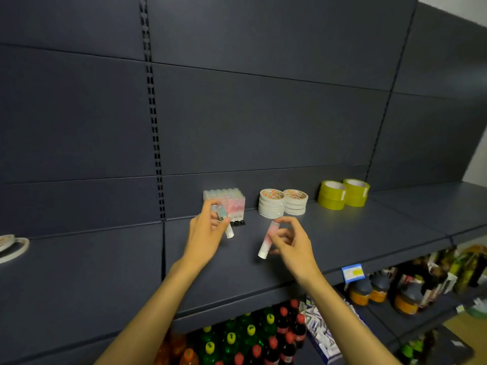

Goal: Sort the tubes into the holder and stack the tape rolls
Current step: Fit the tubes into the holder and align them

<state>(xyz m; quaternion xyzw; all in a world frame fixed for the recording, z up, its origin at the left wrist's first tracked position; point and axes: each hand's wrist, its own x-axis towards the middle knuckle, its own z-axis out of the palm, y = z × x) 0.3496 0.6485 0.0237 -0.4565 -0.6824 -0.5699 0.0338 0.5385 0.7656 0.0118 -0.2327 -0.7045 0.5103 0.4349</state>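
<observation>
The left hand (pixel 204 234) pinches a blue-tinted tube (pixel 224 219) just in front of the tube holder (pixel 225 204) on the shelf (pixel 342 233). The right hand (pixel 292 242) grips a pink tube (pixel 268 239) above the shelf. Behind stand two white tape stacks (pixel 283 202) and two yellow tape stacks (pixel 342 193). Bottles (pixel 250 338) fill the lower shelf.

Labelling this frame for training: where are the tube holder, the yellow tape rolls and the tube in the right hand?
tube holder (pixel 238 223): head view, black base edge.
yellow tape rolls (pixel 331 199): head view, left stack's side.
tube in the right hand (pixel 266 241): head view, mid-body.
</observation>
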